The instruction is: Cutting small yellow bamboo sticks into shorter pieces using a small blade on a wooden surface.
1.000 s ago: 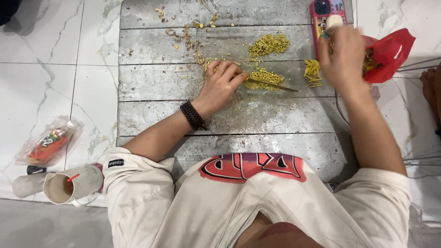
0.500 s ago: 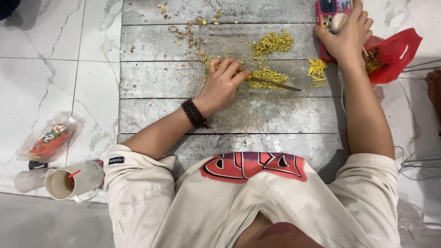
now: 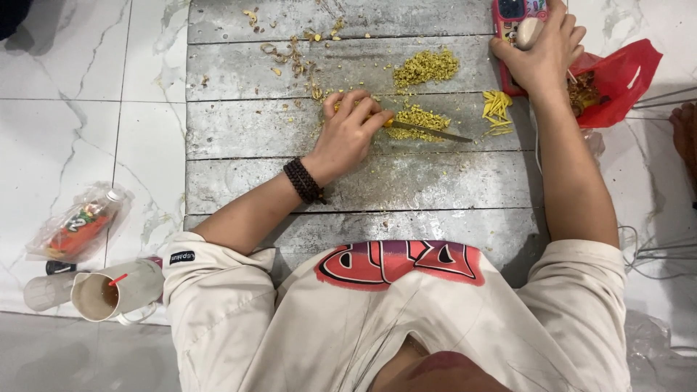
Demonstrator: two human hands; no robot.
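grey plank board (image 3: 254, 138), left hand (image 3: 347, 134) clamped on yellow-handled knife (image 3: 421, 130) at chopped yellow pile (image 3: 417, 116), right hand (image 3: 543, 54) gripping red-cased phone (image 3: 514, 22), red plastic bag (image 3: 613, 81) beside it, clear wrapper with orange contents (image 3: 76, 226) far left

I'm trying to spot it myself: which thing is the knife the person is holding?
Look at the grey wooden board on the white floor. Near its middle, the left hand grips the knife, whose slim blade lies flat, pointing right. Unlike the yellow chopped heaps around it, it is one long grey metal strip with a yellow handle.
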